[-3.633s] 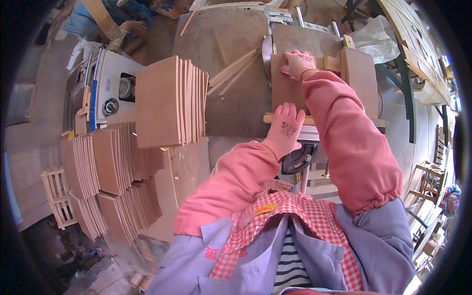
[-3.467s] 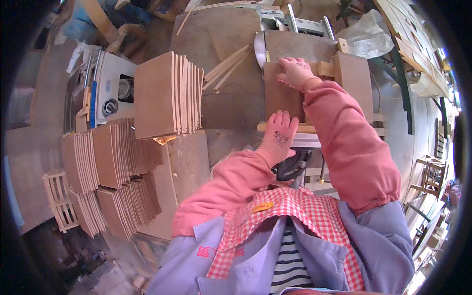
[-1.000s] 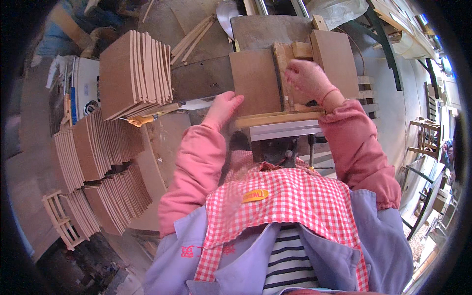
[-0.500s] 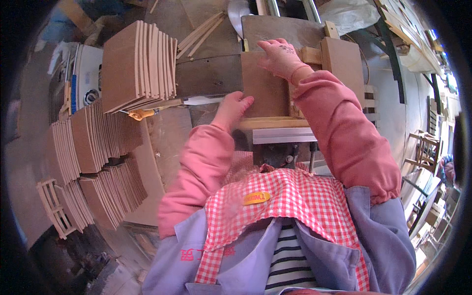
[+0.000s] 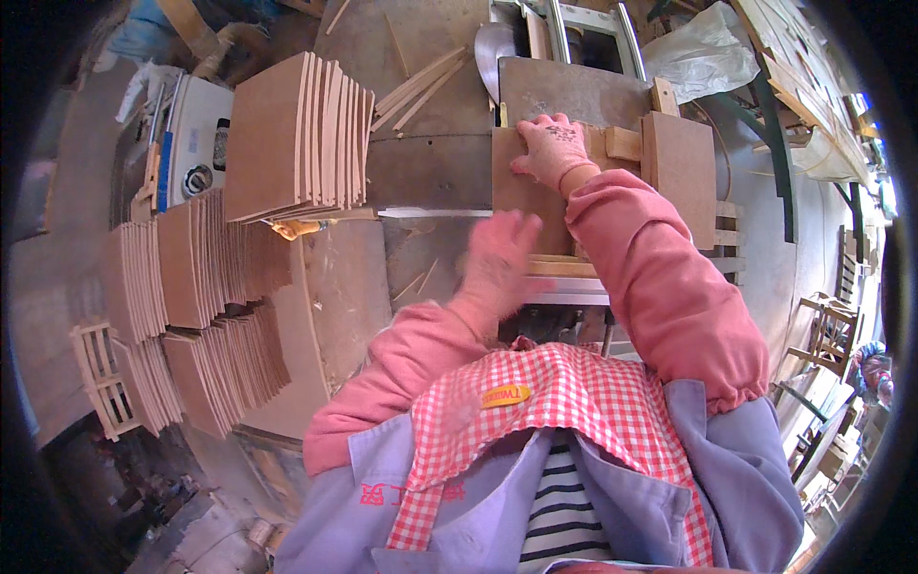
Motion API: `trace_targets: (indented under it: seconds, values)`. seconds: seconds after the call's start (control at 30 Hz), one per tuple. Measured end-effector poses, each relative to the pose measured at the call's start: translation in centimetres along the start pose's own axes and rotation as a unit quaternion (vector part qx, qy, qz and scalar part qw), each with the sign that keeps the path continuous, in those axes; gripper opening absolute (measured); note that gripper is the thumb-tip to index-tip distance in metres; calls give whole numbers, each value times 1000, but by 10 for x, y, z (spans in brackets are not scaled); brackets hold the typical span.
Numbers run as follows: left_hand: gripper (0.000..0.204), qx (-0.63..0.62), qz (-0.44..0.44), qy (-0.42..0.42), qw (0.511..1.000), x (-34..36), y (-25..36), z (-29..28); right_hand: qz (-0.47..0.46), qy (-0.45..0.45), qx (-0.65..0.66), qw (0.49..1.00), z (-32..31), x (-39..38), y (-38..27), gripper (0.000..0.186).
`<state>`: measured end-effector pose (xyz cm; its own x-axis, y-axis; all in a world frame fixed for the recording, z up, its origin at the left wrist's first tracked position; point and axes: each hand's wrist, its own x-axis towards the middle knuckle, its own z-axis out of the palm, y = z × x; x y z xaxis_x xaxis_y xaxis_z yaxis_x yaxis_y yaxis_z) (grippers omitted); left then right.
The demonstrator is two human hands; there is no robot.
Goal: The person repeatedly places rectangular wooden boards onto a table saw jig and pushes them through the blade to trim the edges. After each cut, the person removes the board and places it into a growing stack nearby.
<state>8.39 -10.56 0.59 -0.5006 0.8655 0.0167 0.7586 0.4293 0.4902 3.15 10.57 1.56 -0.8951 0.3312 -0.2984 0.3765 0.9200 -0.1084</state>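
Here, the flat board (image 5: 522,197) is plain brown, straight-edged, under the right hand (image 5: 555,151), fingers spread; left hand (image 5: 499,263) blurred, its fingers' state unreadable.

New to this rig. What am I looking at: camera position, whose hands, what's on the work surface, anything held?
There's no robot here: one person works with two hands. Every picture comes from one fisheye camera on that person's head, looking down, so edges bend near the rim.

The right hand rests on a flat brown panel, fingers spread. The left hand is blurred near the panel's lower edge; whether it touches is unclear. Neither hand clearly grips anything.

Thin wood strips lie on the work surface, near a curved metal piece that looks like a saw blade. A stack of brown panels stands to the left, and a wood block sits right of the right hand.
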Motion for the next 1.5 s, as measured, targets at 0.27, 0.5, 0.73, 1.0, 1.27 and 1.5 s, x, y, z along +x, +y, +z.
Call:
trace_targets:
  seconds: [0.27, 0.5, 0.73, 1.0, 1.27, 1.5]
  values:
    - [106, 123, 79, -142, 979, 9, 20, 7, 6, 11, 9, 1000, -2, 17, 4, 56]
    - [105, 86, 85, -106, 987, 27, 12, 7, 22, -33, -3, 999, -16, 36, 8, 59]
    - [105, 78, 84, -93, 989, 47, 3, 4, 20, -18, -6, 1000, -22, 58, 15, 58]
    - [102, 93, 82, -84, 989, 74, -4, 0, 23, -28, -17, 999, -31, 87, 24, 57]
    - [110, 102, 88, -75, 988, 101, -15, -2, 31, -36, -20, 999, -41, 115, 32, 60]
    - [104, 109, 89, -62, 988, 127, -23, -6, 36, -20, -27, 999, -42, 144, 42, 60]
